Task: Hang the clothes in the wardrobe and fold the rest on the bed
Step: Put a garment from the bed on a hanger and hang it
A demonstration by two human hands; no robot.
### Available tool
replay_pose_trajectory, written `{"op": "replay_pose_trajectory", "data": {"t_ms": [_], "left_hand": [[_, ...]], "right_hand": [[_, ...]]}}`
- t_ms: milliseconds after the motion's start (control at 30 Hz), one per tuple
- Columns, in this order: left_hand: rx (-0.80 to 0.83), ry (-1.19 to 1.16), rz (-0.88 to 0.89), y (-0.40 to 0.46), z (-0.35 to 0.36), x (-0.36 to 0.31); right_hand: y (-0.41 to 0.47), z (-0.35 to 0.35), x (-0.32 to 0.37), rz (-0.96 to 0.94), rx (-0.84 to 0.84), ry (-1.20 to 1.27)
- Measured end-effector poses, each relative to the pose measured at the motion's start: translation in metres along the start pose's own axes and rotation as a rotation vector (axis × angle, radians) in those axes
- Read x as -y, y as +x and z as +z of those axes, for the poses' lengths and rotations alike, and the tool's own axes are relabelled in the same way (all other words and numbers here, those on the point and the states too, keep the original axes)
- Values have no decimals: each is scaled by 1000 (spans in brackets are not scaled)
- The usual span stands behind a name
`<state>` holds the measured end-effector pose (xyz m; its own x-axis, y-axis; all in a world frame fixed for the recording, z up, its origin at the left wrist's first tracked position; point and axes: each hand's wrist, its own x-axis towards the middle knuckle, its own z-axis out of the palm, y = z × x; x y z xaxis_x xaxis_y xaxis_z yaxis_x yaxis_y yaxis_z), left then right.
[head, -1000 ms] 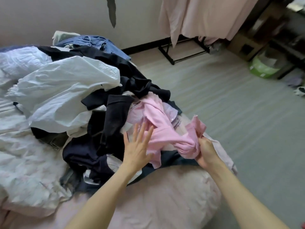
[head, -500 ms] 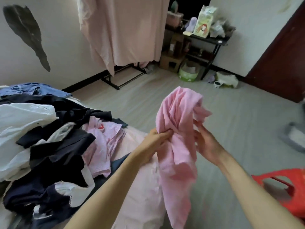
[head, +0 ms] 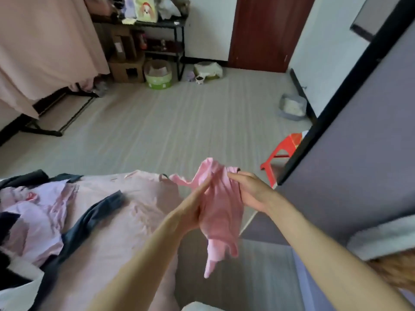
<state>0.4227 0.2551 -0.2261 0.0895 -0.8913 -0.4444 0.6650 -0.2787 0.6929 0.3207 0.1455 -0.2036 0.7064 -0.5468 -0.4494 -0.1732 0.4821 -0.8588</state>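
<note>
A crumpled pink garment (head: 221, 212) hangs in the air beyond the bed's corner, held between both hands. My left hand (head: 194, 206) lies against its left side with the fingers stretched out along the cloth. My right hand (head: 249, 191) grips its upper right edge, fingers curled over the fabric. The bed (head: 125, 221), covered in pale pink, fills the lower left. On it lies a pile of clothes (head: 33, 221): a lilac shirt, dark navy pieces and white cloth. A grey-purple wardrobe panel (head: 368, 153) with a black edge rises at the right.
A red plastic stool (head: 280, 151) stands by the wardrobe edge. A drying rack draped with pink sheet (head: 45, 41) occupies the far left. A black shelf unit (head: 161, 37), cardboard boxes, a green basket (head: 158, 75) and a grey litter tray (head: 292, 107) line the far floor. A dark red door (head: 267, 30) is behind.
The view has swung right, away from the pile toward the wardrobe. The pink garment was lifted off the pile and now hangs lower between both hands, past the bed corner.
</note>
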Motion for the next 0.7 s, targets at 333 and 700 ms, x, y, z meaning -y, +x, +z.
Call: {"op": "replay_pose_trajectory", "data": {"t_ms": [333, 700], "left_hand": [[-240, 632, -10, 48, 76, 43], [204, 92, -477, 86, 186, 55]], "right_hand": [[-79, -129, -55, 124, -429, -42], [-184, -199, -89, -35, -682, -160]]}}
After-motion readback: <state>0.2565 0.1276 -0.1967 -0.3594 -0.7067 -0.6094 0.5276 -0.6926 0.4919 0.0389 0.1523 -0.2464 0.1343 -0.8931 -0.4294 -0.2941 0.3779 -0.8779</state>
